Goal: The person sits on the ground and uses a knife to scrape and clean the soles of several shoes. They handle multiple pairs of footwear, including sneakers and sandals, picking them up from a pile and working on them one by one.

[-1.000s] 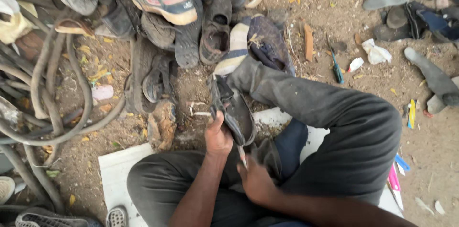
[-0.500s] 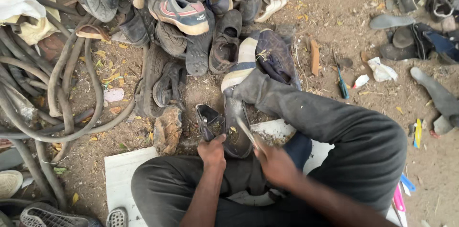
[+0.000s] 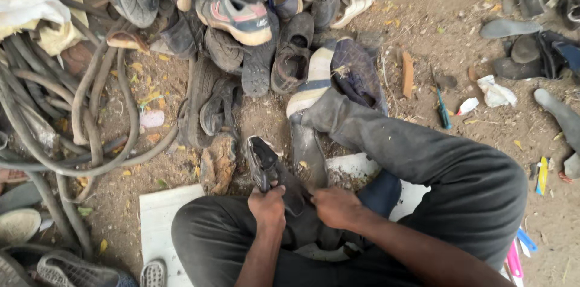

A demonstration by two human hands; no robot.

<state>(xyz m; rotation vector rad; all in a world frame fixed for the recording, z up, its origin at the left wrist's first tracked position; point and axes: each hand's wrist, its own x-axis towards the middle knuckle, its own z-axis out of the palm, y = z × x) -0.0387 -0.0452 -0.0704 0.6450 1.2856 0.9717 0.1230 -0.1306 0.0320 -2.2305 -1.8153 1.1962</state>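
Observation:
I sit on the ground with my legs folded. My left hand (image 3: 267, 207) grips a worn black sandal (image 3: 264, 163) that points away from me between my knees. My right hand (image 3: 336, 205) is closed at the sandal's right side, pressed against a flat dark sole piece (image 3: 308, 151); whatever small tool it holds is hidden by the fingers. Both hands are close together above my lap.
A heap of old shoes (image 3: 241, 18) lies ahead. Rubber hoses (image 3: 78, 118) coil at the left. A white board (image 3: 160, 226) is under me. A screwdriver (image 3: 443, 112), wood scrap (image 3: 408, 74) and loose soles (image 3: 510, 28) lie on the dirt at the right.
The sandal swung from lying lengthwise to standing up in my left hand. My right hand came forward from my lap to the sandal's side, and the thin light tool it showed is now hidden.

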